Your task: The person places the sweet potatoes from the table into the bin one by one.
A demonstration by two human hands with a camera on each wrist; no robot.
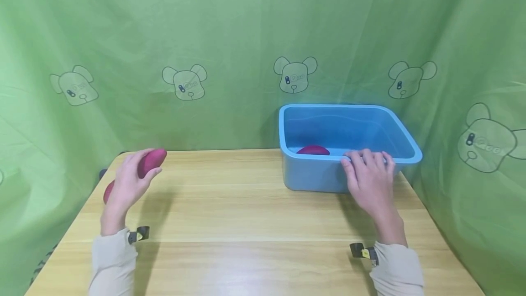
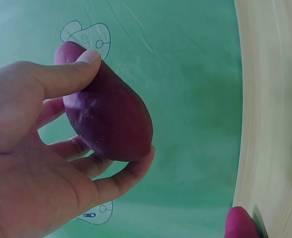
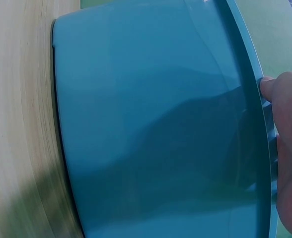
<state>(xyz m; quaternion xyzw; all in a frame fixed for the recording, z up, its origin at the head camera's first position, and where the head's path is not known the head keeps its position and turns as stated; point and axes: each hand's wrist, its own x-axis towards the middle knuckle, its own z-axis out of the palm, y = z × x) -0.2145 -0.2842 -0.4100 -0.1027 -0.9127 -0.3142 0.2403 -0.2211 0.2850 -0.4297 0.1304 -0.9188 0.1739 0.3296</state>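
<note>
**Purple-red sweet potato held up at the left, right hand on the bin**

Nearest are the two pale sleeves (image 1: 113,261). Beyond the left one, the left hand (image 1: 129,184) pinches a purple-red sweet potato (image 2: 115,116), thumb on one side, fingers bent round the other, lifted clear of the wooden table (image 1: 230,216) near its left edge.

The likeliest slip, I judge, is the held piece rolling out: the grip sits at its sides and the skin looks smooth, so a loosened thumb could free it. A low pass over the bin might also knock it on the rim.

Its long axis slants; in the head view the exposed end points up, away and to the right. The left-wrist view shows the narrower end by the thumb, the broader by the fingertips.

A second sweet potato (image 1: 108,192) lies partly behind the left wrist. Farther right, the right hand (image 1: 371,186) grips the near rim of the blue bin (image 1: 312,173); its fingertips are hidden, so how firmly is hard to say. Inside rests a third sweet potato (image 1: 313,150); behind hangs a green curtain (image 1: 234,22).
</note>
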